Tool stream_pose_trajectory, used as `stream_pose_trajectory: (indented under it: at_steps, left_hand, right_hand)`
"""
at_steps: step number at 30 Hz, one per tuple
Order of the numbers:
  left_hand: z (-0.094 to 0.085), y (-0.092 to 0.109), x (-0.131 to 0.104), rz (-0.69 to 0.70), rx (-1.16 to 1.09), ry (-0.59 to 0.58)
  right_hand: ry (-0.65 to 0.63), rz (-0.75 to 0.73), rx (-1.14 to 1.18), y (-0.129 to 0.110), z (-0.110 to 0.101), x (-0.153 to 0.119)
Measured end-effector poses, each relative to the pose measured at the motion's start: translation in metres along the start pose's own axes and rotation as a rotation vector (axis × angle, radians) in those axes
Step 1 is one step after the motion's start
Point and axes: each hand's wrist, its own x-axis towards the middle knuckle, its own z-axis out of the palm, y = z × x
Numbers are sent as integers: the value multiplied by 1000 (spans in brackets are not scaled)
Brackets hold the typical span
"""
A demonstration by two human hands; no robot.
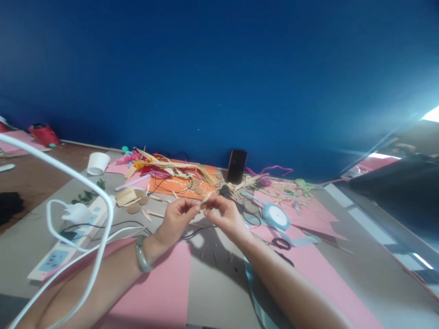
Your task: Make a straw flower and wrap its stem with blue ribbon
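My left hand (178,218) is in the middle of the view, with thumb and fingertips pinched together and a pale green bangle (143,256) on its wrist. Close on its right, my right hand (224,215) pinches a small pale wood-coloured piece (206,198), which sticks up between the fingers. The fingertips of both hands nearly meet at this piece. What my left fingertips hold is too small to make out. Under the hands lies the grey tabletop (209,292), beside a pink sheet (164,283).
A white power strip (73,240) with cables stands left, near a white cup (98,163). Wood strips (171,164) lie on orange paper (164,185). A dark phone (237,166) leans at the back. Right are a ribbon roll (276,215) and scissors (281,243).
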Motion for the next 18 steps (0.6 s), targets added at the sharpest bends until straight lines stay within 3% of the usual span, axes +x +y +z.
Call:
stream_pose_trajectory:
  at_steps: [7, 18]
  left_hand:
    - [-1, -4, 1, 14, 37, -8]
    - [0, -5, 2, -22, 22, -44]
  right_hand:
    - [87, 94, 11, 6, 3, 2]
    - [97, 92, -30, 6, 3, 1]
